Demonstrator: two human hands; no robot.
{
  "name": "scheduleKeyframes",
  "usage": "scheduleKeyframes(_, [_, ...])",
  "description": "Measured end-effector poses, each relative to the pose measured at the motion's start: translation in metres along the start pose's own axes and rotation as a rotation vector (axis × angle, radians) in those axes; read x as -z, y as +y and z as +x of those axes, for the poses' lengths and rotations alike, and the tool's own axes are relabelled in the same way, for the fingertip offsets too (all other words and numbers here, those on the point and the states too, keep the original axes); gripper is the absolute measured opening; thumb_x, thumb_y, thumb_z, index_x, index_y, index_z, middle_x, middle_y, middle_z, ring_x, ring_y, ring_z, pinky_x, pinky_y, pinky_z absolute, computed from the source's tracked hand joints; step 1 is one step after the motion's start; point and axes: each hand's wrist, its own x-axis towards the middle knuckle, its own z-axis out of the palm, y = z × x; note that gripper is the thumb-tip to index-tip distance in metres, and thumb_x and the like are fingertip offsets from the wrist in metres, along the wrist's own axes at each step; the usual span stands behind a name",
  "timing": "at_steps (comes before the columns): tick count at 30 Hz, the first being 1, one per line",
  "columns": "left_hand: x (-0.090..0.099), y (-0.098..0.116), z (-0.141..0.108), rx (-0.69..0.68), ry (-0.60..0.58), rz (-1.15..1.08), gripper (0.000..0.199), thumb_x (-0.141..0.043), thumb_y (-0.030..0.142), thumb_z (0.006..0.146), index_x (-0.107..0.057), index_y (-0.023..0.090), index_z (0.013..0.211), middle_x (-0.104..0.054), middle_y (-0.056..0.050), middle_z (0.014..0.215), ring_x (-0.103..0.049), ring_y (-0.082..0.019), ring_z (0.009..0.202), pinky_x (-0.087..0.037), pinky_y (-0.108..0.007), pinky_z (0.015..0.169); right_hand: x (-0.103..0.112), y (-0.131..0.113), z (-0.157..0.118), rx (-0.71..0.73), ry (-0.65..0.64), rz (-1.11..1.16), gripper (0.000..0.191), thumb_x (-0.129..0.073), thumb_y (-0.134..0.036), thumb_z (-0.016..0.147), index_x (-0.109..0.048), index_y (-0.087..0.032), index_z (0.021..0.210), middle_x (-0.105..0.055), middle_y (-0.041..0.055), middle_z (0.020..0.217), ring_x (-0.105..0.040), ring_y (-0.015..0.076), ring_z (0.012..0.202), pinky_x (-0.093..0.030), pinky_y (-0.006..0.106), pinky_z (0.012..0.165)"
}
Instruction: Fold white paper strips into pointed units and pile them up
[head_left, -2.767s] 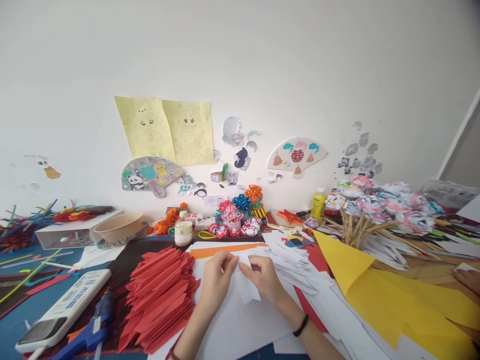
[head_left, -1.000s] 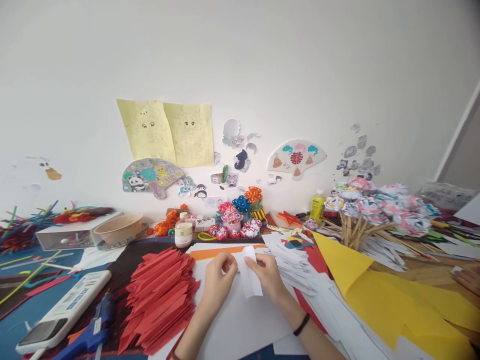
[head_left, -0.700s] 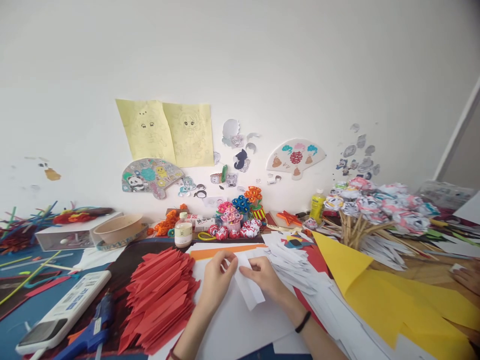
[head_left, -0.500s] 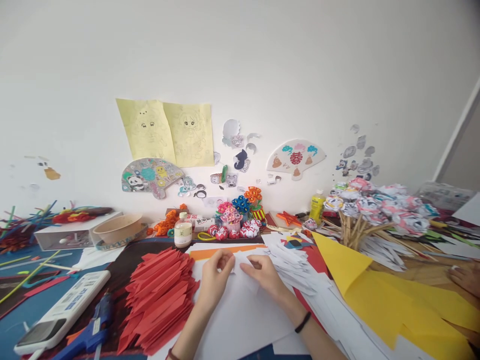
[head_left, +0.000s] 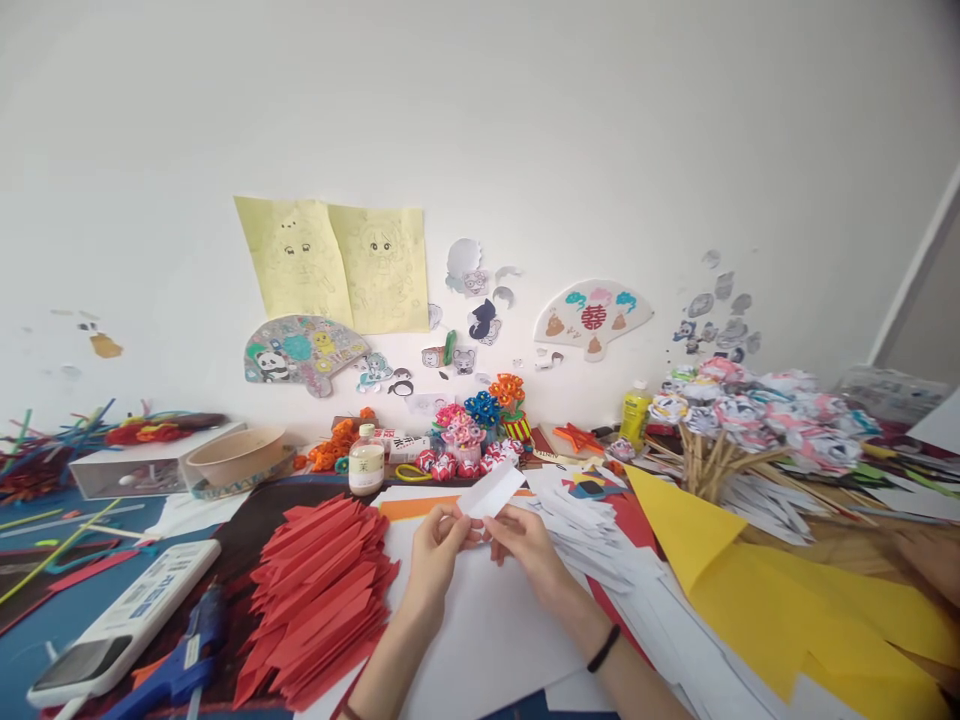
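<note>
Between my two hands is a small white piece of paper (head_left: pixel 491 489), its flat upper part standing up toward the wall. My left hand (head_left: pixel 439 545) pinches its lower left edge. On the other side, my right hand (head_left: pixel 525 545) grips the lower right edge, thumb close to the left thumb. Below them lies a large white sheet (head_left: pixel 487 640). Left of my hands is a heap of folded red paper strips (head_left: pixel 322 590); to the right lie many folded white paper pieces (head_left: pixel 581 530).
A glue gun (head_left: pixel 191 650) and a white power strip (head_left: pixel 127 620) lie at left. A small bottle (head_left: pixel 367 460) stands behind. Yellow paper (head_left: pixel 787 600) spreads at right, near paper flowers on sticks (head_left: pixel 750 415). Another person's blurred hand (head_left: pixel 930 560) is at the right edge.
The white paper piece has come up and now shows its flat face above my fingers. My hands have drawn closer together. The other person's hand at right has shifted and blurred.
</note>
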Motion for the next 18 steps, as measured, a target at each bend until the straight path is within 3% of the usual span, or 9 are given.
scheduleKeyframes(4, [-0.008, -0.002, -0.004, -0.029, -0.03, 0.121, 0.024, -0.062, 0.039, 0.074, -0.055, 0.016, 0.073, -0.065, -0.001, 0.067, -0.058, -0.013, 0.059, -0.045, -0.024, 0.058, 0.004, 0.001, 0.001, 0.087, 0.047, -0.055, 0.036, -0.065, -0.049, 0.076, -0.064, -0.013, 0.069, -0.061, 0.0032, 0.064, -0.052, 0.0118, 0.051, -0.04, 0.024, 0.05])
scheduleKeyframes(11, [-0.01, -0.003, -0.005, -0.057, -0.107, 0.273, 0.022, -0.059, 0.038, 0.076, -0.057, 0.016, 0.074, -0.061, 0.0, 0.062, -0.055, -0.013, 0.055, -0.043, -0.023, 0.053, 0.007, 0.001, 0.002, 0.079, 0.066, -0.138, 0.039, -0.063, -0.052, 0.075, -0.063, -0.014, 0.067, -0.061, 0.0031, 0.059, -0.052, 0.0128, 0.048, -0.04, 0.025, 0.047])
scheduleKeyframes(18, [-0.007, 0.0, -0.006, -0.135, -0.103, 0.416, 0.026, -0.055, 0.041, 0.081, -0.06, 0.016, 0.082, -0.067, -0.005, 0.075, -0.057, -0.014, 0.06, -0.044, -0.024, 0.055, 0.014, -0.001, 0.002, 0.107, 0.126, -0.251, 0.035, -0.064, -0.047, 0.076, -0.064, -0.013, 0.068, -0.061, 0.0034, 0.059, -0.053, 0.0136, 0.049, -0.04, 0.025, 0.048])
